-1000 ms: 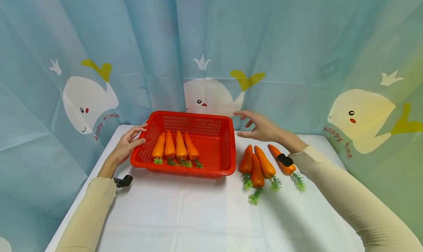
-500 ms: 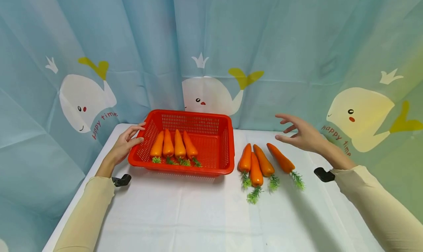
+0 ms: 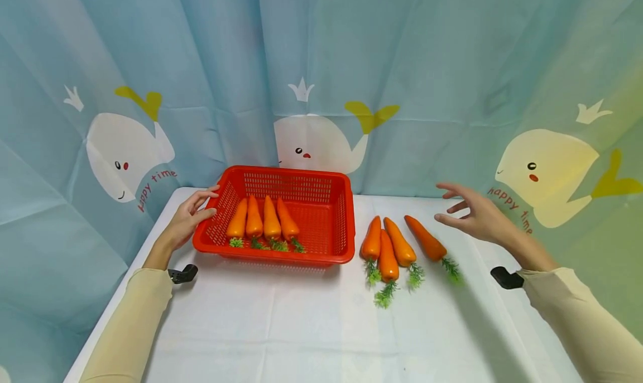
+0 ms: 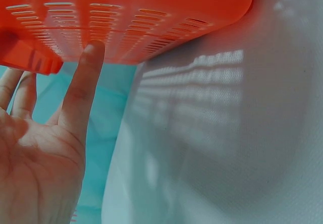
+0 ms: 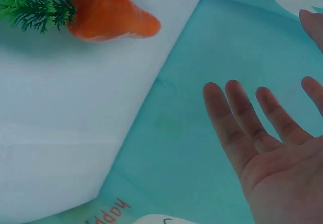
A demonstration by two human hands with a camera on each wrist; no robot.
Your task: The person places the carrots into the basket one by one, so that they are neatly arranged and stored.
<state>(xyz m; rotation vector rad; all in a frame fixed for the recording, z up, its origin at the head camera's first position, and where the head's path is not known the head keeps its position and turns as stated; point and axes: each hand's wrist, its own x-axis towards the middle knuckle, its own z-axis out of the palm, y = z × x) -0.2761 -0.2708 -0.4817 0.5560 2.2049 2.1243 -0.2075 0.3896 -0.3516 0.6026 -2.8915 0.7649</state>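
Observation:
A red plastic basket (image 3: 301, 258) stands at the table's back left. Several orange carrots with green tops, one of them a carrot (image 3: 271, 220), lie side by side in its left part. My left hand (image 3: 183, 221) touches the basket's left side from outside, its fingers extended; in the left wrist view a fingertip (image 4: 93, 47) meets the slotted wall. To the right, my right hand (image 3: 477, 212) hovers with relaxed, spread fingers, holding nothing. Nearest to it on the table is a single carrot (image 3: 426, 239), apart from a small group of carrots (image 3: 388, 257) beside the basket.
A white cloth covers the table (image 3: 281, 327). Behind it hangs a blue curtain (image 3: 427, 92) printed with white whales, close to the table's back edge. A black wrist camera (image 3: 506, 278) sits at the right cuff, another wrist camera (image 3: 183, 274) at the left.
My right hand has moved right, away from the basket's right side and past the loose carrots. My left hand stays at the basket's left side, and the carrots lie as before.

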